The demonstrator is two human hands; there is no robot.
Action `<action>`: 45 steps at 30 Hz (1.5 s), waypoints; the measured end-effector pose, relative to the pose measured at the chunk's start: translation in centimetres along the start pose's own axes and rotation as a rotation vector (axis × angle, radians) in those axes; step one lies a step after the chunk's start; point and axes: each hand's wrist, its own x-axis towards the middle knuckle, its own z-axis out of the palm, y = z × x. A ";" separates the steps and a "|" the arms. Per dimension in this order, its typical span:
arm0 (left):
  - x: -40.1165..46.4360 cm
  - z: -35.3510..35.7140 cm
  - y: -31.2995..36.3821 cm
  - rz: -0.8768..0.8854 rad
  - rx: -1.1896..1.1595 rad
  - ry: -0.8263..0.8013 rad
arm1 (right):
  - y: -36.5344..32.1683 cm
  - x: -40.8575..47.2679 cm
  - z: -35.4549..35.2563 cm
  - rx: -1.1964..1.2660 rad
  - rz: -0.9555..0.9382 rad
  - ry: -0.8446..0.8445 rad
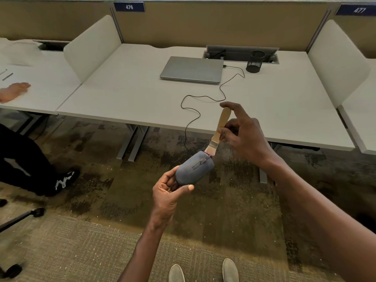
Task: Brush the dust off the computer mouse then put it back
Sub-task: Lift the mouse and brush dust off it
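My left hand grips the rear end of a dark grey wired computer mouse, held in the air over the carpet in front of the desk. My right hand pinches the wooden handle of a small paintbrush. Its pale bristles touch the front end of the mouse, near the scroll wheel. The mouse's black cable runs up over the edge of the white desk and loops across it to the closed grey laptop.
A black mesh pen cup stands right of the laptop by a cable tray. Pale divider panels flank the desk. Another person's hand rests on the left desk, their leg and shoe below. My shoes are on the carpet.
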 end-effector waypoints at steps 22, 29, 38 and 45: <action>-0.4 -1.2 0.5 -0.076 -0.016 -0.046 | -0.6 1.7 -0.1 0.115 -0.039 -0.141; -0.4 -0.9 0.9 -0.087 -0.008 -0.066 | -1.1 1.9 0.4 0.058 -0.068 -0.279; 0.1 -1.4 0.7 -0.077 0.002 -0.055 | -1.4 2.1 0.4 -0.064 -0.112 -0.258; 0.5 -1.1 0.3 -0.086 -0.005 -0.044 | -2.7 1.9 1.8 -0.108 -0.195 -0.373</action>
